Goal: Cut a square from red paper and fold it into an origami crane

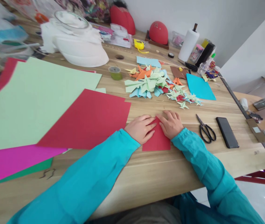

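A small sheet of red paper lies on the table in front of me, its upper end narrowing to a folded point. My left hand rests on its left side, fingers stretched out and apart, the fingertips on the paper. On the other side, my right hand touches the paper's upper right edge near the point, with slightly bent, spread fingers. Both hands cover parts of the paper, so the fold under them is partly hidden. Just beyond is a pile of folded paper figures in green, blue, orange and red.
Large coloured sheets, a green one and a red one among them, spread across the left. Black-handled scissors and a phone lie to the right. Behind are a blue sheet, a tape measure and a white cap.
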`<state>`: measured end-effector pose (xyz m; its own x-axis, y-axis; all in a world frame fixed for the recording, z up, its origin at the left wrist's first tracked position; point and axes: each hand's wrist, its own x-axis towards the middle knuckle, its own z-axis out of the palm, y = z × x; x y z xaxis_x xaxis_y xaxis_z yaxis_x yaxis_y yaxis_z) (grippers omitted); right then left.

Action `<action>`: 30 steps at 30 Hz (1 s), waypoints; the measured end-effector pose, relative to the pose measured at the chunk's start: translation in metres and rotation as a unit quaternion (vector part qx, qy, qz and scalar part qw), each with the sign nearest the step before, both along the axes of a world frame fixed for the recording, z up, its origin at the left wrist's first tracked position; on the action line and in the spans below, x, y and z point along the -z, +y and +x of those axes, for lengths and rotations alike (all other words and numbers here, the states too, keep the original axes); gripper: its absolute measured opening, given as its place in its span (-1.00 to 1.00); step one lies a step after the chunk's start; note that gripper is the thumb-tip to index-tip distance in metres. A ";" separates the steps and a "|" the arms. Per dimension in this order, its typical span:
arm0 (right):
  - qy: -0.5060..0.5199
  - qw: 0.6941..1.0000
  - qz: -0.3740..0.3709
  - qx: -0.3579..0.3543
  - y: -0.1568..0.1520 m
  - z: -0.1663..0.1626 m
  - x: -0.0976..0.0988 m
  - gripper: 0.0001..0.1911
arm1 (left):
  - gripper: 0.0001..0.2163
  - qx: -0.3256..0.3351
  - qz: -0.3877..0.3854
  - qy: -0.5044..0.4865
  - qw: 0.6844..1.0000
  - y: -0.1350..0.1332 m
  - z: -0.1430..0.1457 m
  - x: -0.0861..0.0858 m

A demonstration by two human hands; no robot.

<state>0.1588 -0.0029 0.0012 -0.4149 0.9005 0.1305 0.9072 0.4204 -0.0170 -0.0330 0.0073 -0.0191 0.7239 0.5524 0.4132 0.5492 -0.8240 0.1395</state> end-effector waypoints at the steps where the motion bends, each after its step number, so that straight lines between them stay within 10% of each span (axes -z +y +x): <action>1: -0.002 1.000 0.001 -0.001 0.000 0.000 0.000 -0.57 | -0.67 -0.001 -0.002 -0.001 1.000 0.000 0.000 0.000; 30: -0.033 0.999 -0.004 -0.002 -0.002 -0.002 -0.002 -0.56 | -0.68 0.000 0.006 -0.001 1.000 0.000 0.001 -0.001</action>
